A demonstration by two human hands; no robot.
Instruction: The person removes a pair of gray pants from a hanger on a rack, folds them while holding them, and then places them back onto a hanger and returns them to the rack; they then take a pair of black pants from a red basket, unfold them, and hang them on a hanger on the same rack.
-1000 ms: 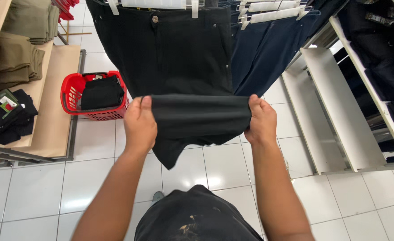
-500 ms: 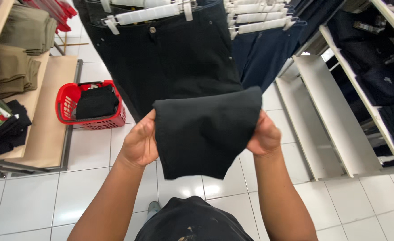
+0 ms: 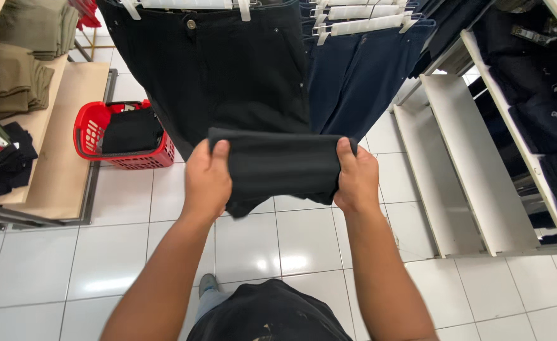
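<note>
Far left: folded olive trousers (image 3: 13,69) stacked on wooden display shelf (image 3: 70,145), dark folded garments (image 3: 4,158) near its front left edge. Red shopping basket (image 3: 124,136) on white tiled floor (image 3: 304,240), just beside shelf's right edge, black garment inside. Centre top: black trousers (image 3: 228,69) hanging from white clip hanger (image 3: 184,5); navy trousers (image 3: 360,82) on similar hangers just to the right. Left hand (image 3: 206,180) closed on left end of folded black garment (image 3: 278,164), thumb over front face, fingers hidden behind cloth. Right hand (image 3: 356,179) closed on right end, same grip, thumb on top. Garment held flat and taut between both hands, in front of hanging black trousers, above floor, not resting on any surface; loose corner drooping below left hand. Far right: empty white slanted shelves (image 3: 461,145), darker folded clothes (image 3: 544,107) on racks beyond.

Step judged: mid-fold, garment doubled into horizontal band, edges being squared. Next move likely calls for keeping both grips even, tucking drooping corner in, then one more fold or setting down on a flat surface, wooden shelf nearest. Risk: layers slipping apart if one grip loosens.
</note>
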